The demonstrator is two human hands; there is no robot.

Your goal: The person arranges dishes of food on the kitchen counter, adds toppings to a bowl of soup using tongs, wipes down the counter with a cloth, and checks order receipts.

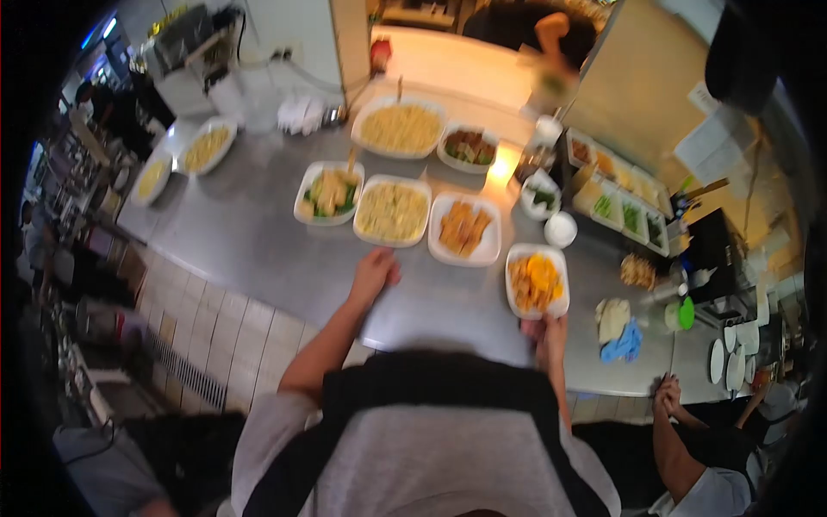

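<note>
My right hand holds the near edge of a white dish of orange and fried food, its thumb on the rim. Over the steel counter's front part, my left hand is closed with fingers curled; whether anything is inside is hidden. Just beyond it sits a square dish of pale yellow food. Beside that stand a dish of greens with pale pieces and a dish of golden fried pieces. Farther back are a large dish of yellow food and a bowl of meat and greens.
Two oval plates lie at the left end of the steel counter. Ingredient trays, small white bowls and a blue cloth are on the right. A co-worker's clasped hands are at the right front edge.
</note>
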